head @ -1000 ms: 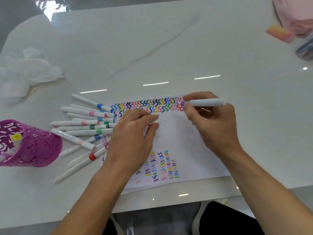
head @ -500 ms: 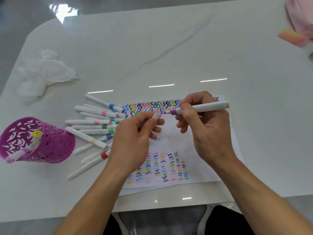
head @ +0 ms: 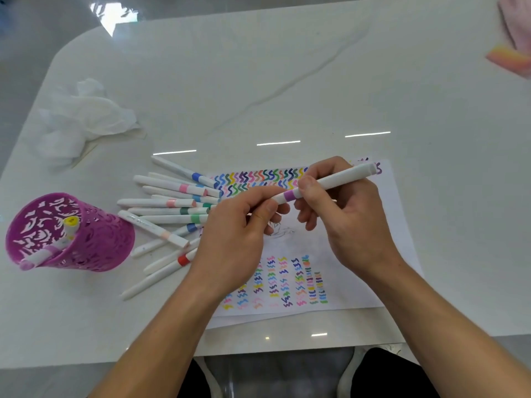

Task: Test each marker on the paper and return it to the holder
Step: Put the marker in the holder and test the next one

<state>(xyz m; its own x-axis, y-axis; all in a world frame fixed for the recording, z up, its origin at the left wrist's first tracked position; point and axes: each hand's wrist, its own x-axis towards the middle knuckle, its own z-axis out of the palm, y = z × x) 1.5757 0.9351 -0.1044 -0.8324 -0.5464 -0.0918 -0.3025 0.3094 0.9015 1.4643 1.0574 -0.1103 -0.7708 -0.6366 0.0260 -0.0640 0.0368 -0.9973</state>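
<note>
A white marker with a purple band is held above the paper by both hands. My right hand grips its barrel; my left hand pinches its cap end, and the cap sits on the marker. Rows of coloured squiggles cover the paper's top edge and lower part. A pile of white markers with coloured bands lies left of the paper. The purple perforated holder stands at the far left with two markers in it, one yellow-tipped.
Crumpled white tissue lies at the back left of the white table. A pink-orange eraser-like block and pink cloth sit at the far right corner. The table's front edge runs just below the paper.
My right hand lifted the purple marker off the paper's top row and brought it toward my left hand, which pushed the white cap onto its tip.
</note>
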